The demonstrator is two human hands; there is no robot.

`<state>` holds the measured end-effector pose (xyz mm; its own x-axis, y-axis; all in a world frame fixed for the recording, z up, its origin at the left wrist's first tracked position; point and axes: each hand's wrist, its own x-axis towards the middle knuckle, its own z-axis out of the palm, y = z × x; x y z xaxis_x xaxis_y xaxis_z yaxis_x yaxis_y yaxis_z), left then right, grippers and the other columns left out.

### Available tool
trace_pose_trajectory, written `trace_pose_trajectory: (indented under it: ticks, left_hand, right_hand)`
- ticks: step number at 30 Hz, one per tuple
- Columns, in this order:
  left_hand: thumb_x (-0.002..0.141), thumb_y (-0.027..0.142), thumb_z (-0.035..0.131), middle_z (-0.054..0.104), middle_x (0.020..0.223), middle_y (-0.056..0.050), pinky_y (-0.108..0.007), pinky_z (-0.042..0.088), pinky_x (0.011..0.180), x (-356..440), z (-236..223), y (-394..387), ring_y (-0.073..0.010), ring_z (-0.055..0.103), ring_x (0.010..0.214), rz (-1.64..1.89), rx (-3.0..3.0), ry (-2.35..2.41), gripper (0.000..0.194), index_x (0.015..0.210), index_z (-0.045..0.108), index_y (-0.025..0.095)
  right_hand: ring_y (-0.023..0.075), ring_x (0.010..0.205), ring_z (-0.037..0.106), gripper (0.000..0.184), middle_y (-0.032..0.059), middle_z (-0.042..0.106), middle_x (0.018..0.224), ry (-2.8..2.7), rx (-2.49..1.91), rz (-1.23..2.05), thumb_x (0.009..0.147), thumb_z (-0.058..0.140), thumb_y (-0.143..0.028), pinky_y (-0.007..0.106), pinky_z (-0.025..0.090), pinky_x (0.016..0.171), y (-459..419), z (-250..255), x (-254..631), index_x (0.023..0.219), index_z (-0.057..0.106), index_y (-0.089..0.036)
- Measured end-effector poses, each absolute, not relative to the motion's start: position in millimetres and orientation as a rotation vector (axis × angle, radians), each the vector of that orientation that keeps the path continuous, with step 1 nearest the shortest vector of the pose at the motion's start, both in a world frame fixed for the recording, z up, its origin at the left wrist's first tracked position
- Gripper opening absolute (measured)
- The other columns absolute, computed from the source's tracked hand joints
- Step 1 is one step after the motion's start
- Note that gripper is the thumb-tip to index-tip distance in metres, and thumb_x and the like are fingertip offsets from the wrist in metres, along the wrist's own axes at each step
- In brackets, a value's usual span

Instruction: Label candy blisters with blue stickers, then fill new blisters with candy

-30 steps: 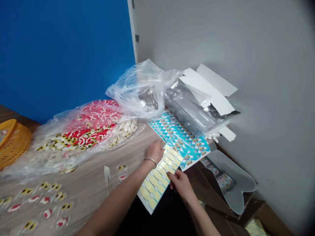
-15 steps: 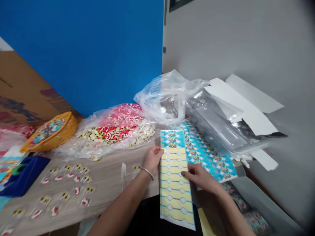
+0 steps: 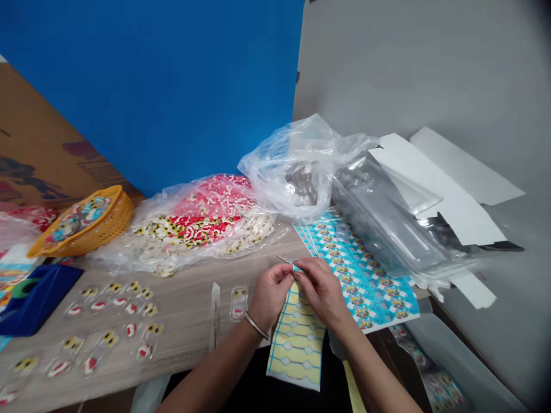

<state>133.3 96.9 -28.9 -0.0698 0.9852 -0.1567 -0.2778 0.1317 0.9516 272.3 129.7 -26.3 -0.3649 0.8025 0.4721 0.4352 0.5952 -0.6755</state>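
Both my hands pinch the upper end of a sticker sheet (image 3: 297,347), mostly yellow backing with blue lines and pale die-cut shapes. My left hand (image 3: 272,291) is closed at its upper left edge, a bracelet on the wrist. Fingers curled, my right hand (image 3: 319,287) grips the same end close beside it. A narrow edge of the sheet shows above the fingertips; the rest hangs toward my lap. Left of my left hand, a small clear blister pack (image 3: 239,304) with yellow-black eyes and a red piece lies near a pale pointed strip (image 3: 214,315).
Several filled blister packs (image 3: 89,365) cover the left table. Behind are a yellow basket (image 3: 107,221), a blue tape dispenser (image 3: 45,298) and a plastic bag of small red and white parts (image 3: 206,223). Blue printed sheets (image 3: 365,269) and clear plastic trays (image 3: 387,212) lie right.
Both hands have come together at the sheet's top, now folded or bent there; its blue printed rows no longer show flat. The small blister pack beside my left hand is more visible.
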Motion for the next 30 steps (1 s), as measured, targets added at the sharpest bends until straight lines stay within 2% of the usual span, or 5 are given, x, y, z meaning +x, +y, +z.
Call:
trace_pose_trajectory:
  ticks: [17, 20, 23, 27, 30]
  left_hand:
    - [0.079, 0.024, 0.061, 0.068, 0.079, -0.006, -0.03, 0.05, 0.067, 143, -50, 100, -0.0188, 0.064, 0.069, 1.144, 0.846, 1.408, 0.02, 0.097, 0.063, 0.016]
    - [0.081, 0.014, 0.056, 0.068, 0.095, -0.01, -0.042, 0.048, 0.087, 139, -57, 101, -0.0251, 0.065, 0.089, 1.116, 1.272, 1.741, 0.036, 0.116, 0.058, 0.017]
    - [0.088, 0.01, 0.048, 0.061, 0.125, -0.011, -0.049, 0.028, 0.11, 143, -58, 98, -0.0272, 0.052, 0.121, 0.966, 2.027, 1.678, 0.041, 0.125, 0.057, 0.024]
    - [0.089, 0.012, 0.048, 0.059, 0.131, -0.011, -0.047, 0.036, 0.102, 162, -68, 102, -0.0268, 0.049, 0.122, 0.566, 2.338, 1.478, 0.04, 0.127, 0.056, 0.021]
    - [0.086, 0.014, 0.053, 0.058, 0.131, -0.014, -0.049, 0.035, 0.104, 177, -77, 114, -0.0292, 0.046, 0.126, 0.691, 2.039, 1.467, 0.041, 0.127, 0.057, 0.019]
  right_hand:
    - [0.0122, 0.059, 0.047, 0.028, -0.0027, 0.055, 0.065, -0.899, -1.265, 1.165, 0.079, 0.067, -0.046, 0.025, 0.039, 0.059, 149, -39, 287, 0.072, 0.06, -0.02]
    - [0.0121, 0.063, 0.049, 0.026, -0.0014, 0.058, 0.071, -0.846, -1.29, 1.147, 0.077, 0.07, -0.045, 0.024, 0.04, 0.061, 157, -49, 294, 0.077, 0.065, -0.019]
    - [0.0125, 0.062, 0.051, 0.028, -0.0013, 0.059, 0.072, -0.848, -1.295, 1.205, 0.075, 0.072, -0.046, 0.025, 0.042, 0.058, 160, -53, 291, 0.079, 0.065, -0.019]
    - [0.0126, 0.066, 0.056, 0.027, -0.0014, 0.061, 0.078, -0.675, -1.142, 1.096, 0.074, 0.072, -0.044, 0.026, 0.048, 0.06, 163, -34, 288, 0.079, 0.06, -0.021]
    - [0.0138, 0.074, 0.061, 0.021, 0.001, 0.063, 0.088, -0.72, -1.061, 0.861, 0.083, 0.066, -0.041, 0.03, 0.053, 0.068, 163, -11, 289, 0.088, 0.061, -0.021]
